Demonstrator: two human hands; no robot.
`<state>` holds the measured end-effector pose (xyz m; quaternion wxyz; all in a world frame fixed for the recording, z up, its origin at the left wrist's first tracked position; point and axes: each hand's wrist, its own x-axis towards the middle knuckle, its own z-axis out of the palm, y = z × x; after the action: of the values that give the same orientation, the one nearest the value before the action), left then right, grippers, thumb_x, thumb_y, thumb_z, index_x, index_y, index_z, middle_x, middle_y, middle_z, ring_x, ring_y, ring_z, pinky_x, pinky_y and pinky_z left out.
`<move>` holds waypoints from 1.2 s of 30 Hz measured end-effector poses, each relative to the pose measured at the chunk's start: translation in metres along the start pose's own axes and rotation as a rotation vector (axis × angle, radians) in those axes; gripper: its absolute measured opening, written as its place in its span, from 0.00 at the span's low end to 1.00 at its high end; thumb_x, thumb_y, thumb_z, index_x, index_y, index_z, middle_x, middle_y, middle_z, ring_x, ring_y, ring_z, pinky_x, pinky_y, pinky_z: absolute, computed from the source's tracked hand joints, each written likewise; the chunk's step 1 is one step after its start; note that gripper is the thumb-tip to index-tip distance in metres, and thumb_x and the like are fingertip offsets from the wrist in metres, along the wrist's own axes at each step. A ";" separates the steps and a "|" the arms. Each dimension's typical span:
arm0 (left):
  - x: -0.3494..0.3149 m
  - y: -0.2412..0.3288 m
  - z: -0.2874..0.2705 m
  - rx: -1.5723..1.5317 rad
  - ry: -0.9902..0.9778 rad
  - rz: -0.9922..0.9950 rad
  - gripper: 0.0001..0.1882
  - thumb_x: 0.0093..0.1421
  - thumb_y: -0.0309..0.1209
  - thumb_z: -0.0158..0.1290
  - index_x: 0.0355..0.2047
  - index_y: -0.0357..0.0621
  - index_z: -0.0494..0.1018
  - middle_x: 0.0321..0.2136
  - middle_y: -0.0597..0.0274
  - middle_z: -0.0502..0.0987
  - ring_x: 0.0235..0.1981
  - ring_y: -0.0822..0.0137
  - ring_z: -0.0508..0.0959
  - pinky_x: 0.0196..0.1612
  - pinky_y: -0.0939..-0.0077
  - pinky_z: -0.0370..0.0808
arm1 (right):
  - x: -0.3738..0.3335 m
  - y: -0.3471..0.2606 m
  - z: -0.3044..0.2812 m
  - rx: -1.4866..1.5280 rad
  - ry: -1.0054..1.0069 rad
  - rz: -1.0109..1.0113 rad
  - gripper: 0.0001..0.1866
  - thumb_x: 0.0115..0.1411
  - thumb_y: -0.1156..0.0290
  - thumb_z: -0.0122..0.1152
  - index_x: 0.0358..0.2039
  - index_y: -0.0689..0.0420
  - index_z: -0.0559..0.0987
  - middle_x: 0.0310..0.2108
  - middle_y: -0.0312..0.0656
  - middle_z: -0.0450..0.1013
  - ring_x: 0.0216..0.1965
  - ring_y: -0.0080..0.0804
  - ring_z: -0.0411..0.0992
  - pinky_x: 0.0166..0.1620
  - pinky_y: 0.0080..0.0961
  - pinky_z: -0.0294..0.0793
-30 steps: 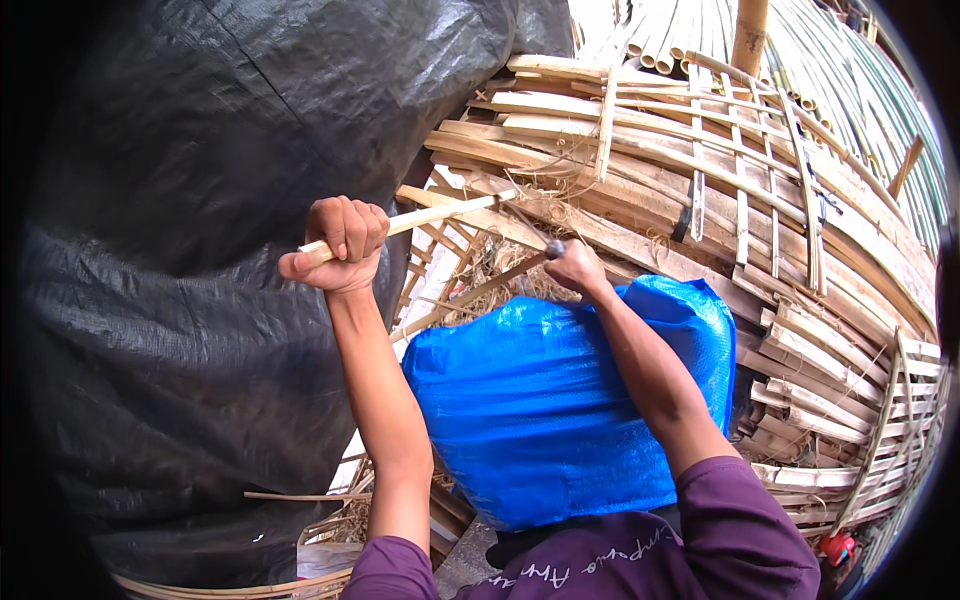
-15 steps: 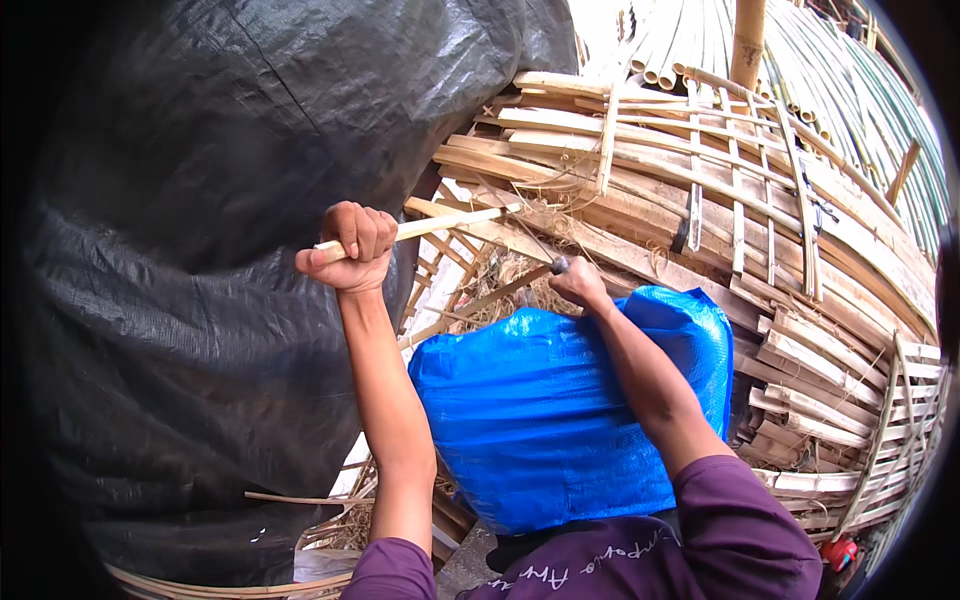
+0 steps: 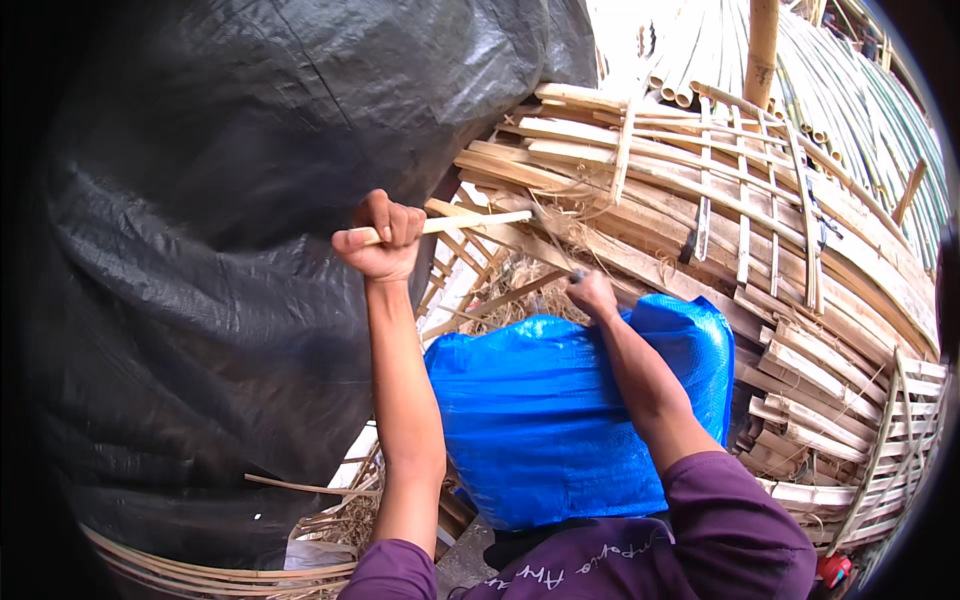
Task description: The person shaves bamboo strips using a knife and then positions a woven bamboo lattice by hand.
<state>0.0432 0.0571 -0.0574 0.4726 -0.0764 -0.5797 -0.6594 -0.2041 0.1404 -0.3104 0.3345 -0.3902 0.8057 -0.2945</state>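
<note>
My left hand [image 3: 384, 240] is closed round a pale bamboo strip [image 3: 478, 219], which juts out to the right from the fist. My right hand [image 3: 594, 296] is wrapped round the dark handle of a knife [image 3: 553, 242]. The thin blade slants up and left from that hand, and its upper part lies close by the strip's far end; I cannot tell whether they touch. A blue plastic sheet [image 3: 550, 420] covers my lap beneath both forearms. Curly bamboo shavings [image 3: 515, 285] lie beyond the sheet, between the two hands.
Black plastic sheeting [image 3: 200, 300] hangs all along the left. Stacked split bamboo [image 3: 660, 215] fills the right, with a slatted bamboo frame [image 3: 740, 200] on it. Bamboo poles [image 3: 800, 60] lie behind an upright post [image 3: 762, 50]. A red object [image 3: 833, 570] is at lower right.
My left hand has shifted right and the strip's far end shows slightly further right. The right hand with the knife sits a little further right and lower; the whole view has also shifted slightly.
</note>
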 end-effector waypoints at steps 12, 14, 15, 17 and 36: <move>-0.025 -0.018 0.028 0.063 -0.032 -0.008 0.13 0.39 0.39 0.48 0.14 0.46 0.58 0.05 0.67 0.55 0.08 0.73 0.49 0.19 0.74 0.48 | -0.012 -0.017 -0.018 0.010 0.020 -0.058 0.23 0.48 0.58 0.58 0.34 0.69 0.80 0.35 0.64 0.76 0.41 0.58 0.76 0.45 0.43 0.74; -0.030 -0.022 0.034 0.097 -0.041 -0.019 0.11 0.39 0.37 0.47 0.14 0.46 0.58 0.05 0.65 0.56 0.08 0.73 0.49 0.18 0.74 0.49 | -0.017 -0.030 -0.021 0.072 0.032 -0.110 0.23 0.48 0.58 0.58 0.33 0.69 0.80 0.33 0.65 0.76 0.40 0.58 0.76 0.44 0.44 0.74; -0.033 -0.024 0.039 0.089 -0.036 -0.006 0.11 0.38 0.36 0.46 0.14 0.46 0.57 0.05 0.65 0.56 0.08 0.73 0.49 0.18 0.74 0.49 | -0.018 -0.036 -0.020 0.096 0.041 -0.172 0.22 0.47 0.59 0.58 0.33 0.68 0.80 0.32 0.64 0.76 0.39 0.59 0.76 0.44 0.45 0.73; -0.036 -0.024 0.035 0.085 -0.010 0.018 0.11 0.38 0.35 0.46 0.14 0.46 0.57 0.05 0.65 0.55 0.08 0.73 0.49 0.18 0.74 0.49 | -0.021 -0.047 -0.018 0.117 0.033 -0.218 0.21 0.47 0.61 0.57 0.33 0.67 0.80 0.32 0.63 0.76 0.39 0.59 0.76 0.44 0.45 0.73; -0.091 -0.014 0.023 0.054 0.470 0.242 0.18 0.49 0.46 0.44 0.17 0.49 0.53 0.08 0.68 0.49 0.13 0.72 0.48 0.23 0.72 0.49 | -0.036 -0.058 -0.019 0.103 0.056 -0.313 0.18 0.45 0.61 0.58 0.29 0.64 0.79 0.26 0.59 0.76 0.32 0.55 0.76 0.39 0.42 0.73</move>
<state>0.0726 0.1232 -0.1192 0.6715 0.0228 -0.4580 -0.5821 -0.1761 0.1442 -0.2450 0.2815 -0.4848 0.7281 -0.3945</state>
